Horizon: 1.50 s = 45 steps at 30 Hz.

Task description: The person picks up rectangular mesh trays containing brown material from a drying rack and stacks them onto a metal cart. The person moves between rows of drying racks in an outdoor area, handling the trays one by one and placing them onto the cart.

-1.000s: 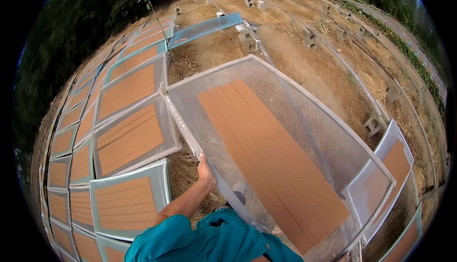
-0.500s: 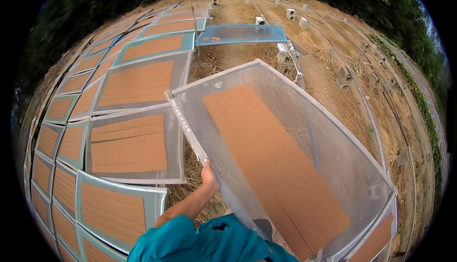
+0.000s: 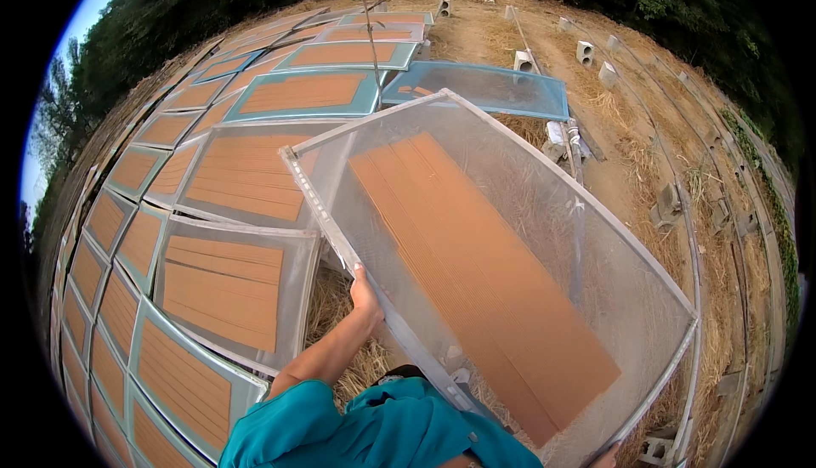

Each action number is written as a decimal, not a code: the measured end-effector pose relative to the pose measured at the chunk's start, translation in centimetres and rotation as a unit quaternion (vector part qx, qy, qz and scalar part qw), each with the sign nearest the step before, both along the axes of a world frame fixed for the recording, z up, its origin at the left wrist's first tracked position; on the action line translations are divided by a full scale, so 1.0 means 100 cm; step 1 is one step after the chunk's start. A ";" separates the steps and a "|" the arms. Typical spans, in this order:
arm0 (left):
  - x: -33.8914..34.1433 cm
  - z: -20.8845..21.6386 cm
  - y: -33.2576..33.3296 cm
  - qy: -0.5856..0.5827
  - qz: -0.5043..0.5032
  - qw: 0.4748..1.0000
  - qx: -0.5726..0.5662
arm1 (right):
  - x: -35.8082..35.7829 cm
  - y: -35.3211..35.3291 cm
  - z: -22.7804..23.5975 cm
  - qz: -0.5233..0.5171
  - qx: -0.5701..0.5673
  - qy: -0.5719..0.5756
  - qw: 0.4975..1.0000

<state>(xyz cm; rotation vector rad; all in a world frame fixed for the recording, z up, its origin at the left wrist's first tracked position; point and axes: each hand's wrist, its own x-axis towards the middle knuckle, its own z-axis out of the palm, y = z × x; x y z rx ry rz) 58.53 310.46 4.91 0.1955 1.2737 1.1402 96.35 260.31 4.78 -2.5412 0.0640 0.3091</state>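
Mesh drying tray (image 3: 544, 238) carried above the straw beside rows already laid out.
Orange sheets (image 3: 476, 272) lie on it; left hand (image 3: 365, 298) grips its frame edge, right hand barely visible at the lower corner, grip unclear; tray not yet set down.

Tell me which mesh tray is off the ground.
The big white-framed tray gripped by the left hand; it is tilted and raised, while the others lie flat in rows.

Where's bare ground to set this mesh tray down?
Free: the straw strip under the left hand, between the carried mesh tray and the laid trays, and the dirt lane right of the blue screen, edged by concrete blocks. Crowded: the whole left, frames edge to edge.
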 end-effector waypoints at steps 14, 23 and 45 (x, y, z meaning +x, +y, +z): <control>0.205 -0.041 0.328 -0.046 0.000 0.997 -0.060 | 0.175 0.321 0.050 -0.014 -0.101 -0.112 0.988; 0.292 -0.060 0.508 -0.030 -0.007 0.997 -0.076 | 0.317 0.394 -0.001 0.236 -0.314 -0.414 0.821; 0.420 -0.181 0.913 -0.066 0.017 0.971 -0.228 | 0.573 1.085 0.032 0.005 -0.058 -0.067 0.996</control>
